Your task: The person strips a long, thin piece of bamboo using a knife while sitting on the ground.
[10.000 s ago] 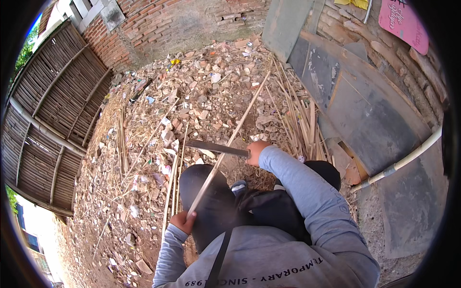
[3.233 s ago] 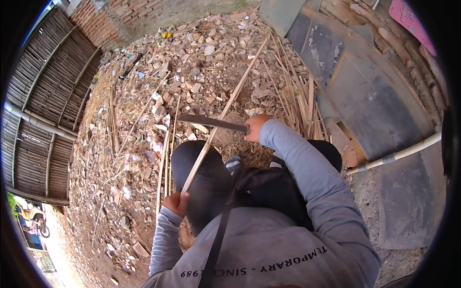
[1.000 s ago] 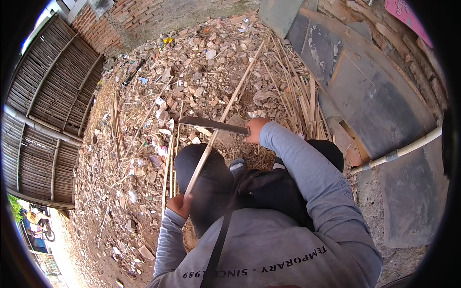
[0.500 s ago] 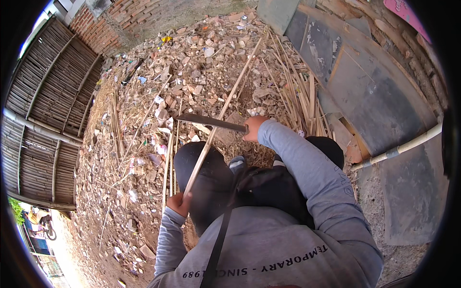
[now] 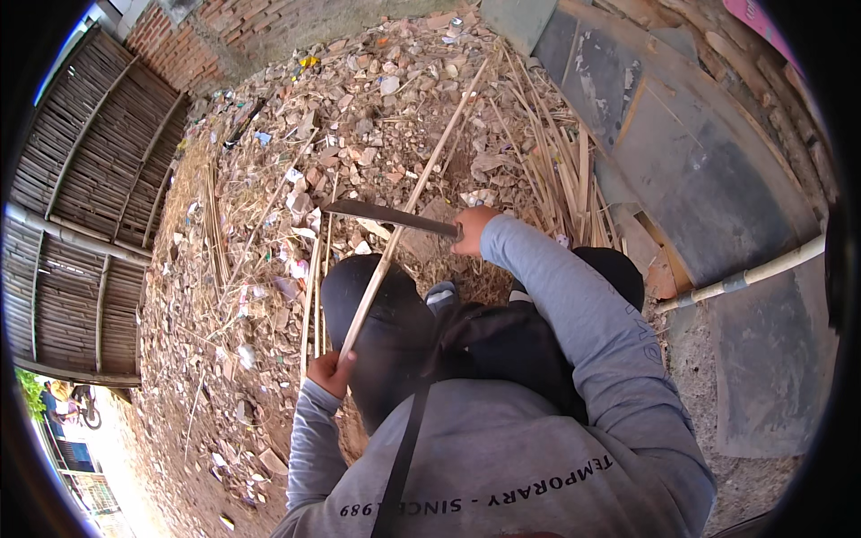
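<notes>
My left hand (image 5: 332,371) is closed round the near end of a long, pale bamboo strip (image 5: 416,191). The strip slants away over my left knee toward the far rubble. In my right hand (image 5: 473,229) is the handle of a machete (image 5: 393,216), its dark blade pointing left. The blade crosses the strip beyond my knees, and its edge looks to be against the strip. The machete's handle is mostly hidden in my fingers.
Several bamboo strips (image 5: 560,175) lie in a pile at the right, with more strips (image 5: 314,300) beside my left knee. Dark flat panels (image 5: 708,179) lean along the right, with a bamboo pole (image 5: 753,275) near them. A bamboo fence (image 5: 90,134) stands left, a brick wall (image 5: 179,54) behind the rubble.
The machete and my right hand have shifted very slightly toward the far left. My left hand has moved up a little, still holding the bamboo strip.
</notes>
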Demonstrator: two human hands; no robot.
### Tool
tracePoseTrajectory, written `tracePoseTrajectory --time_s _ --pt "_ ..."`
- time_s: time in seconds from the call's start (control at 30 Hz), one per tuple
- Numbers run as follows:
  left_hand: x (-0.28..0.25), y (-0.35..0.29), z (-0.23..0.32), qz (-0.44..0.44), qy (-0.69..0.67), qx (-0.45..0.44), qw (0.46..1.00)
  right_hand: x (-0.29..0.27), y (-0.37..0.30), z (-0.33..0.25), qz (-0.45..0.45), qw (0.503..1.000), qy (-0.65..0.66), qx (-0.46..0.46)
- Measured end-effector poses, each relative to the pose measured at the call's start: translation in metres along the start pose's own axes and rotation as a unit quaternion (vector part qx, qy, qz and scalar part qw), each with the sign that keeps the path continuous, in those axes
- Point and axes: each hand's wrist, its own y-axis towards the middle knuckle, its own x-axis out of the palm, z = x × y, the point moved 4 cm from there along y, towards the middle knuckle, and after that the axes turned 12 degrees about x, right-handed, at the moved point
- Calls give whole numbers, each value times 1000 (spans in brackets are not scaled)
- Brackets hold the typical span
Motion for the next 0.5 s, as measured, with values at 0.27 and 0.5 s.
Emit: tracePoseTrajectory --time_s 0.27,0.5 --pt "-1 0 4 -9 20 -5 1000 4 5 3 16 1000 3 -6" --pt "0 0 7 -5 -5 -5 1000 4 5 2 40 999 -12 -22"
